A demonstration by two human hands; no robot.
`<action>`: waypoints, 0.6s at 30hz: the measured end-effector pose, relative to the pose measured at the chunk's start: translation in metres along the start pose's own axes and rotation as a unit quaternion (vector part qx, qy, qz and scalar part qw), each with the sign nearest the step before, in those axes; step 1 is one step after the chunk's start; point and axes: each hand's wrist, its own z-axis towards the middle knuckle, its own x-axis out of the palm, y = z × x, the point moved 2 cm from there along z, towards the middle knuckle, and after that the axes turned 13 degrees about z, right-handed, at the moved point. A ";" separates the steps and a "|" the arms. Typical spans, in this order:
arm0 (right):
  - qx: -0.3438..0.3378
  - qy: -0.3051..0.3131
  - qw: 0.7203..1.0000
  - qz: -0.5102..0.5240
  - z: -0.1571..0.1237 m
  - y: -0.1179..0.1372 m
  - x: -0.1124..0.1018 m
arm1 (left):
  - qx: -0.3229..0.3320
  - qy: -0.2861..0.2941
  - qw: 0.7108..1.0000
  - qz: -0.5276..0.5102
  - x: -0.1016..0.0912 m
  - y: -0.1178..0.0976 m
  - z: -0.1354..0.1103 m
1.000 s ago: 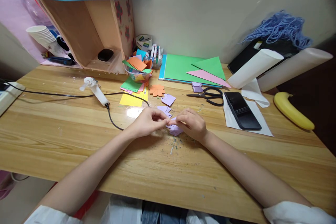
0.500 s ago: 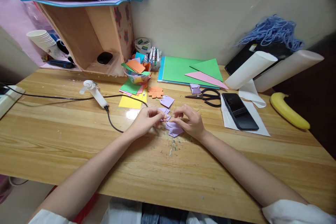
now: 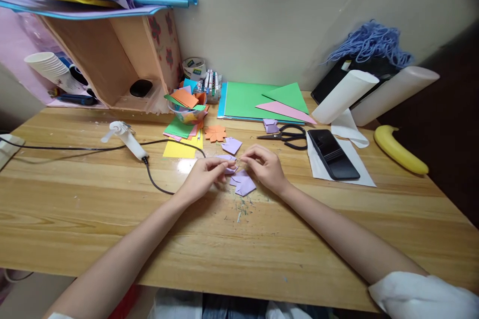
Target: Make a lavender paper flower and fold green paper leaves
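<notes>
From the head camera, here's the wooden table, its front edge cutting across below both forearms, a broad band of bare grain running from there up to the wrists. To the left, a white glue gun stands well apart from the fingers, its black cord curling in towards the left forearm; to the right, black scissors and a phone flank the working spot, with a banana further out. Back against the pale wall we have green paper sheets, a bowl of paper scraps and an open-fronted box. And to the middle of it all! The left hand has thumb and fingers drawn together, the right hand mirrors it with a pinch, tips just apart from the left's; whether anything fine sits in either pinch, I cannot tell. A folded purple paper piece lies on the wood just below and between them, another purple piece half hidden behind the left fingers, a third one just beyond, near an orange paper flower.
</notes>
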 end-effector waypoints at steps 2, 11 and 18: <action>0.048 -0.038 0.998 0.030 0.003 -0.006 -0.004 | 0.014 -0.046 0.998 0.049 -0.002 0.000 -0.001; 0.124 -0.146 0.976 0.107 0.012 -0.025 -0.014 | 0.181 -0.107 0.913 0.350 0.015 -0.010 -0.013; 0.139 -0.113 0.981 0.074 0.013 -0.021 -0.016 | 0.167 -0.118 0.909 0.363 0.008 -0.008 -0.010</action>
